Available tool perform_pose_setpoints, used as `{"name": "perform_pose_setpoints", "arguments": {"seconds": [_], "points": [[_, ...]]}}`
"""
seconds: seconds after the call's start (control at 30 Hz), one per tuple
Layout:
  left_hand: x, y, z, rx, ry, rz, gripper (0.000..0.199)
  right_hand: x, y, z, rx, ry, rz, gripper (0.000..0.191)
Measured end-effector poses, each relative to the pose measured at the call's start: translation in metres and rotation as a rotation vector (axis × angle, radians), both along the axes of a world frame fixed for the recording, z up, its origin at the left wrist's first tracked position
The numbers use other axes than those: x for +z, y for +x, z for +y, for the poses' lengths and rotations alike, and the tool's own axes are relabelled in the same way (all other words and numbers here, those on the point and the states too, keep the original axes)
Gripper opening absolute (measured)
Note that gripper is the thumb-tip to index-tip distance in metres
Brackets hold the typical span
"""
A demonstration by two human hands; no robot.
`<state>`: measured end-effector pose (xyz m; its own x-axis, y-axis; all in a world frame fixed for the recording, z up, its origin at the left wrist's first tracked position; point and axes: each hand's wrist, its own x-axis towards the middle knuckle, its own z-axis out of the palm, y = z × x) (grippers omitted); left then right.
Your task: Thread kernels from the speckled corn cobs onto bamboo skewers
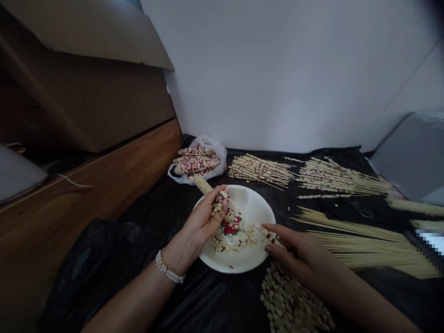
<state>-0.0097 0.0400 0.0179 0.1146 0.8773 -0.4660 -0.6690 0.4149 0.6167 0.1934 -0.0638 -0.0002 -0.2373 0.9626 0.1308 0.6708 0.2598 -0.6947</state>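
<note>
My left hand [208, 215] is curled around a small heap of corn kernels [219, 202] above the left rim of a white bowl [258, 203]. Loose cream and dark red kernels [239, 238] lie inside the bowl, over a red and green printed pattern. At the bowl's right rim, the fingers of my right hand [291, 249] pinch a skewer with kernels threaded on it [269, 235]. A thin bare length of stick shows near my left fingers; whether it belongs to that skewer I cannot tell. A pale corncob [202, 184] pokes out behind my left hand.
Speckled corn cobs [196, 162] sit in a plastic bag at the back. Two bundles of kernel-covered skewers [260, 170] [326, 178] lie right of it. Bare sticks [360, 245] lie at right, and a kernel pile [291, 300] in front. Black plastic sheeting [138, 240] covers the surface.
</note>
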Motion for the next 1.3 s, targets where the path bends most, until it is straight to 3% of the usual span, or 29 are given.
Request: {"name": "perform_pose_setpoints", "arguments": {"seconds": [0.1,0.23,0.43,0.77,1.1,1.3], "points": [[0.001,-0.001,0.000,0.016,0.005,-0.008,0.011,-0.007,0.005,-0.010,-0.026,-0.014,0.017,0.039],[-0.001,0.000,0.000,0.006,-0.002,-0.001,0.008,-0.008,0.005,-0.023,-0.020,0.088,0.019,0.030],[-0.008,0.005,-0.004,0.012,-0.006,-0.013,0.008,-0.004,-0.013,-0.029,-0.088,0.249,-0.040,0.028],[-0.006,0.011,-0.011,0.085,0.031,0.059,0.009,-0.018,-0.035,-0.034,-0.251,0.386,-0.204,0.030],[-0.012,0.018,-0.012,0.112,0.057,0.034,0.010,-0.024,-0.045,-0.032,-0.277,0.402,-0.167,0.031],[-0.018,0.029,-0.025,-0.010,-0.002,0.023,0.008,-0.022,-0.052,-0.025,-0.313,0.379,-0.175,0.031]]}}
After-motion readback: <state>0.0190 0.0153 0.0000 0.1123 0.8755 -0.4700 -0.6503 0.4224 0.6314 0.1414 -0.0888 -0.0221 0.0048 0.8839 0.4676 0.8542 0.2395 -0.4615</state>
